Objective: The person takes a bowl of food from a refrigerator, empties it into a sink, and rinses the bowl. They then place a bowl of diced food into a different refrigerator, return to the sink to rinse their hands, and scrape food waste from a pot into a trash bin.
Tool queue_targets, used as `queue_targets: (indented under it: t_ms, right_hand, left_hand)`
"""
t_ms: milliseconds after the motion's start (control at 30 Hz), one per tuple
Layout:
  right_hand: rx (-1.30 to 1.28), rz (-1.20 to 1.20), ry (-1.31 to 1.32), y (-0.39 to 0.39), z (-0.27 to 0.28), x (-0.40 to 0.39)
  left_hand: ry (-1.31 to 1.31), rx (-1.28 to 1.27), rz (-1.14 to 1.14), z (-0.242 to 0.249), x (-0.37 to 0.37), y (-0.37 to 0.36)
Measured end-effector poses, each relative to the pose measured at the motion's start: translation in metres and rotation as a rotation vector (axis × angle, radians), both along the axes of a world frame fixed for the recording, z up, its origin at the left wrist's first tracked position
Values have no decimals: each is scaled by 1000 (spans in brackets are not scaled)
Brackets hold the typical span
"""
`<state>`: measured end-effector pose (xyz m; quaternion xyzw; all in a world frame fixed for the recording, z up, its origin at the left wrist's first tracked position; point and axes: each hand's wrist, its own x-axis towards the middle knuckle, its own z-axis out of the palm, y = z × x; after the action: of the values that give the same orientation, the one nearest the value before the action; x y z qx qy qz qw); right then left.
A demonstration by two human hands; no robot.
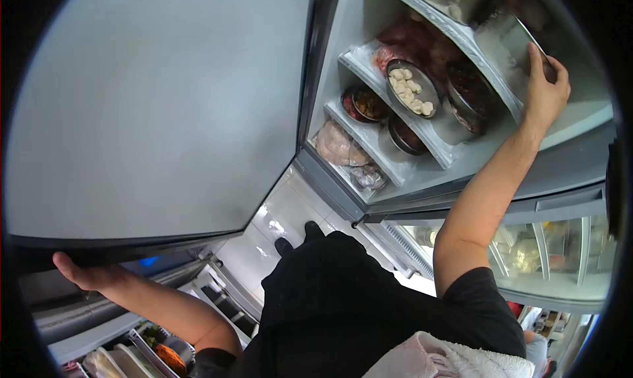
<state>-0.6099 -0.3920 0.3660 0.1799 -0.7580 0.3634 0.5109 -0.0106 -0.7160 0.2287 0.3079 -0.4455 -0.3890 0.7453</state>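
My right hand [546, 91] reaches onto the upper shelf of an open refrigerator. Its fingers are closed over the rim of a metal pan [504, 52]; what the pan holds cannot be made out. Far to the left, my left hand [82, 276] is at the edge of the wide grey refrigerator door [158, 114], its thumb against the edge and the other fingers mostly hidden. On the shelf below the pan is a round metal bowl [430, 81] with white dumpling-like balls [409, 91].
Other bowls [407, 135] with dark food and bagged pale meat [336, 144] fill the lower shelves. A glass-fronted cabinet [547, 246] stands at the right. Lower left are food containers [170, 358]. White floor tiles [280, 210] show between the door and the refrigerator.
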Motion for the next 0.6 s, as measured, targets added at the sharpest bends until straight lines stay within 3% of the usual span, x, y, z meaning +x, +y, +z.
queue_targets:
  t_ms: [200,400,600]
  right_hand:
    - [-77,129,38,-4,1,-13]
    - [-9,-34,62,6,3,-31]
    - [39,-36,-12,10,6,-31]
  left_hand:
    - [-4,-42,61,6,-7,3]
    - [-63,-48,110,5,-5,7]
    - [-61,-51,79,7,-3,4]
